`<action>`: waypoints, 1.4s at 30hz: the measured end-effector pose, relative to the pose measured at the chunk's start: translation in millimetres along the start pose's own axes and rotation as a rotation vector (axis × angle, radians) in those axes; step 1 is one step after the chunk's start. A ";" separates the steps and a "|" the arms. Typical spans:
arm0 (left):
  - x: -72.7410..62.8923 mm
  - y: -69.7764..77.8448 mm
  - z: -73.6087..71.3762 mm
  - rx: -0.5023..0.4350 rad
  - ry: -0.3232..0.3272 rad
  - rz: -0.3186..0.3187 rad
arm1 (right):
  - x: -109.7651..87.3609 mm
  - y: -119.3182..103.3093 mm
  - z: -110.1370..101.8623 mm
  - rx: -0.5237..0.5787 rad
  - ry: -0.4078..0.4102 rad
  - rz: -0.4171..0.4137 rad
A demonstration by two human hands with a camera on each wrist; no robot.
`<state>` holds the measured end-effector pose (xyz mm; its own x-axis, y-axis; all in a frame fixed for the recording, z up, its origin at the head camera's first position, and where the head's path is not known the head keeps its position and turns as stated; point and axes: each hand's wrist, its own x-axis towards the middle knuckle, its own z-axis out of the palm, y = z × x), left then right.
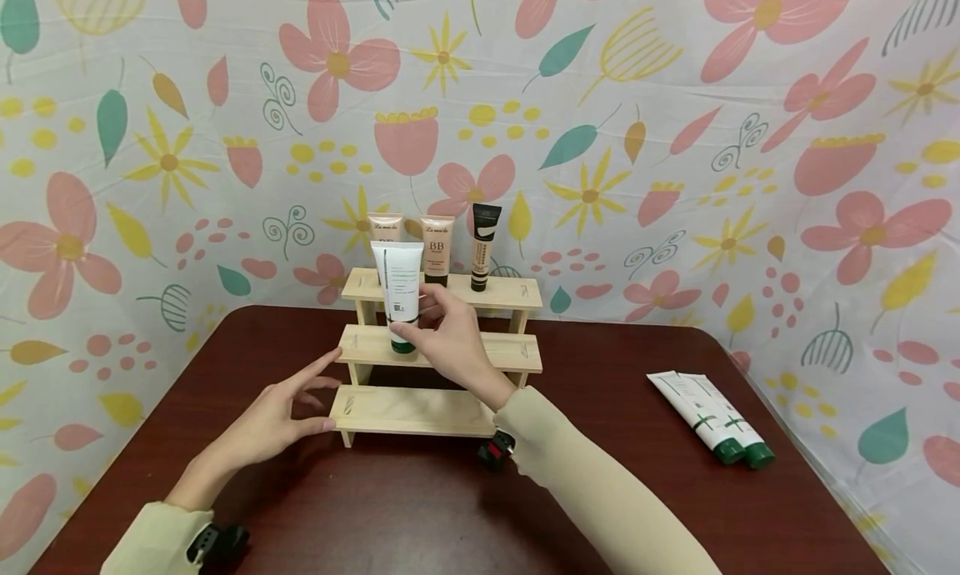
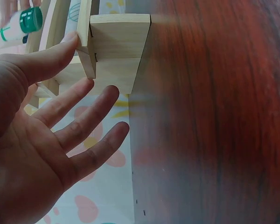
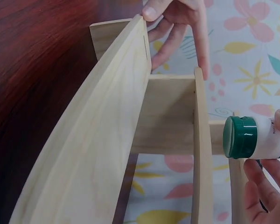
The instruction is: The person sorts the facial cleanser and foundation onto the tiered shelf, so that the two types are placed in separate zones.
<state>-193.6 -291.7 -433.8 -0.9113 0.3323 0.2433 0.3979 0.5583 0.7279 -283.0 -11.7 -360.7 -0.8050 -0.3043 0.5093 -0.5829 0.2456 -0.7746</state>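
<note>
My right hand [image 1: 459, 342] pinches a white squeeze tube [image 1: 403, 285] between thumb and fingers. The tube stands upright with its green cap [image 3: 241, 137] down, close over the middle step of a three-step wooden stand [image 1: 420, 408]. Beside the stand's left end is my left hand [image 1: 262, 421], its fingers spread and fairly straight. In the left wrist view, the thumb of that hand [image 2: 42, 107] touches the front step's corner. On the top step, two beige BB cream tubes [image 1: 437, 246] and a black-and-beige tube [image 1: 483, 246] stand; the white tube partly hides the left beige one.
Two more white tubes with green caps [image 1: 708, 417] lie side by side at the right of the dark red-brown table [image 1: 375, 508]. A flower-printed cloth [image 1: 600, 125] hangs behind the table. Dark wrist devices sit at both sleeves.
</note>
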 end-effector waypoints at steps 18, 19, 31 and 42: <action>0.3 -2.9 1.7 0.009 -0.004 -0.016 | 7.6 3.0 27.0 -0.015 -0.005 0.051; 0.4 -2.6 1.7 0.008 -0.004 -0.017 | 8.0 3.4 27.4 -0.017 -0.005 0.054; 1.0 -1.9 1.4 -0.001 -0.008 -0.013 | 10.8 6.9 30.2 -0.038 -0.030 0.047; 0.1 -2.7 1.6 -0.002 -0.003 -0.003 | 10.0 5.8 32.3 -0.048 -0.030 0.060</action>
<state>-194.5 -291.9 -436.8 -0.9120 0.3334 0.2391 0.3952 0.5577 0.7299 -290.8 -43.1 -372.2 -0.8355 -0.3147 0.4505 -0.5388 0.3078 -0.7842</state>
